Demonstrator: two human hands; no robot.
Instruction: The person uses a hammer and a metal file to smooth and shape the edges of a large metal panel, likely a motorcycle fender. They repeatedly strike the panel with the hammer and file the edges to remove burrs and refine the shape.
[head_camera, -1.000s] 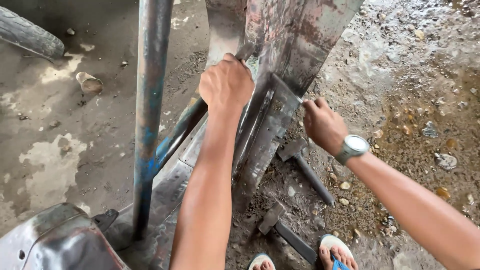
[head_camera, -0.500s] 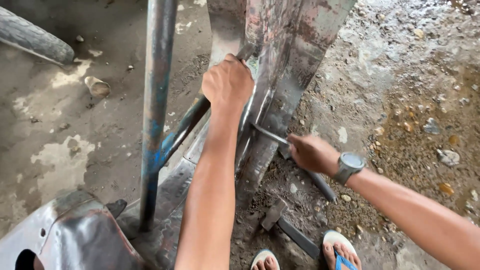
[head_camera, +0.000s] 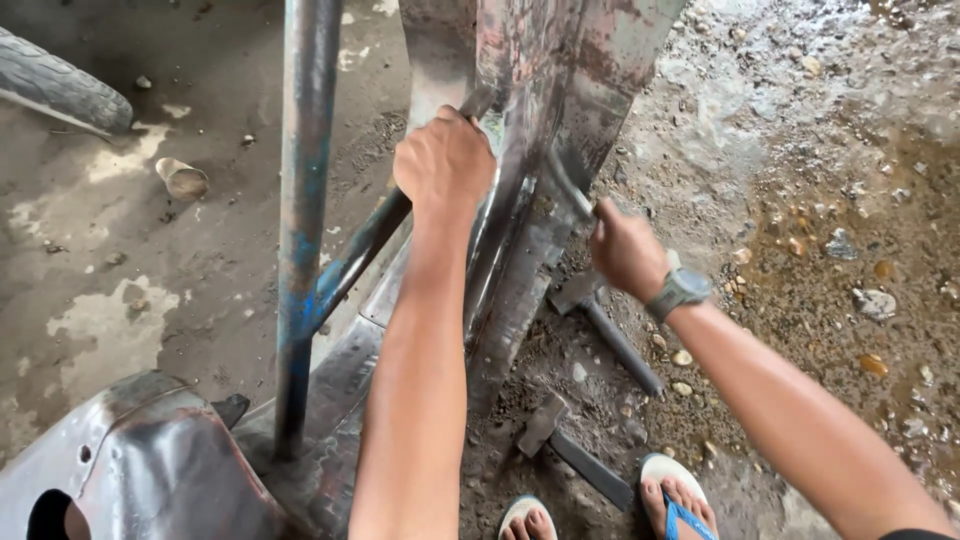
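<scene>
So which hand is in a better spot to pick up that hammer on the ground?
Probably the right hand: it is just above the hammer, though it grips a thin rod. The left hand grips the metal panel's edge, farther away.

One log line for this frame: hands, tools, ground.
left hand: grips bar against metal panel | right hand: holds thin rod at panel | ground: two hammers

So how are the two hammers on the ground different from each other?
The upper hammer lies on the gravel just below the right hand, close to the metal panel; the lower hammer lies nearer the person's feet, beside the right sandal. The upper one's handle shows full length, while the lower one's handle end runs up to the sandal. Both are dark, rusty, lie flat with heads up-left, and neither is held.
</scene>
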